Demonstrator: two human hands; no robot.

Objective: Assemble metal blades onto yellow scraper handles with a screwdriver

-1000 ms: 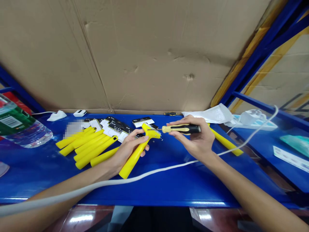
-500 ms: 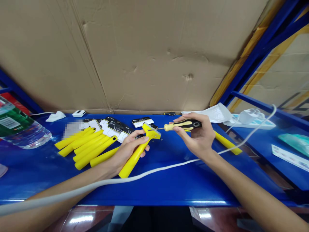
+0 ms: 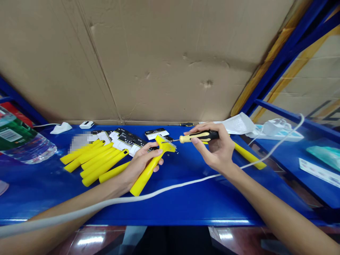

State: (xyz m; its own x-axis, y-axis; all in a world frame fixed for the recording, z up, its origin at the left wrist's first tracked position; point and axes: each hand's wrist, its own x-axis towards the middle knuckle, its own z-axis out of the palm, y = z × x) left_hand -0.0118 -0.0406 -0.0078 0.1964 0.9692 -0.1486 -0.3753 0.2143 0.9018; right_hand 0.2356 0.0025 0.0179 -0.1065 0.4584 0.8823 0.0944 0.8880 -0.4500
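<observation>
My left hand (image 3: 145, 159) is closed around a yellow scraper handle (image 3: 146, 175) with a flared head, tilted with that head up and to the right. In my right hand (image 3: 219, 145) is a screwdriver (image 3: 198, 137) with a cream and black grip, held nearly level. Its thin shaft reaches left to the flared head; whether the tip sits in a screw is too small to tell. A few tiny metal parts (image 3: 177, 153) lie on the blue table beside the head. Left of my left hand several yellow handles (image 3: 102, 164) lie in a row.
Black-and-white printed cards (image 3: 127, 140) lie behind the handles. Another yellow handle (image 3: 249, 156) is at right, and a second screwdriver (image 3: 186, 124) lies at the back. A white cable (image 3: 172, 186) crosses in front of both forearms. A large bottle (image 3: 23, 138) stands at left.
My right hand and the screwdriver have shifted slightly left. The yellow scraper handle in my left hand has barely moved.
</observation>
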